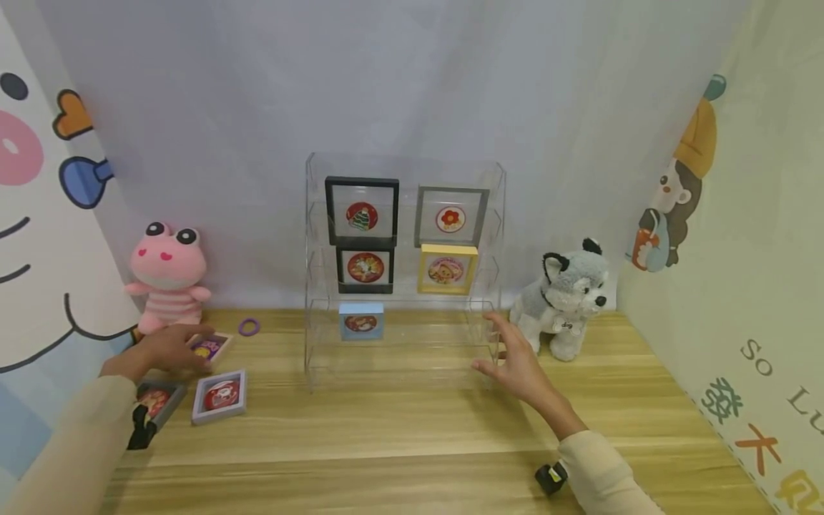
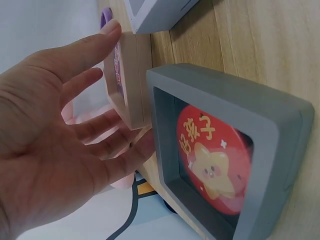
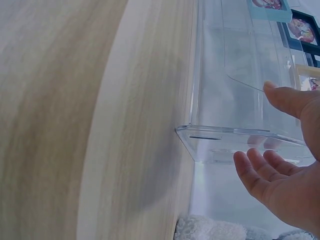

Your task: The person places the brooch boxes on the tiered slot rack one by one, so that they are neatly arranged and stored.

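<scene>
My left hand (image 1: 187, 350) lies open at the table's left. Its straight fingers (image 2: 95, 45) touch the edges of a cream frame (image 2: 131, 75) that holds a purple badge (image 1: 207, 348). Beside it lie a grey frame (image 2: 225, 160) with a red star badge and a lavender frame (image 1: 220, 395). My right hand (image 1: 505, 350) is open with spread fingers at the lower right corner of a clear acrylic rack (image 1: 402, 357). In the right wrist view that hand (image 3: 260, 125) sits just off the rack's clear side wall (image 3: 235, 145) and holds nothing.
The rack holds two black frames (image 1: 362, 211), a grey one (image 1: 450, 217), a yellow one (image 1: 447, 270) and a light blue one (image 1: 361, 321). A pink frog plush (image 1: 169, 275) and a purple ring (image 1: 248, 327) are at left, a husky plush (image 1: 566, 297) at right.
</scene>
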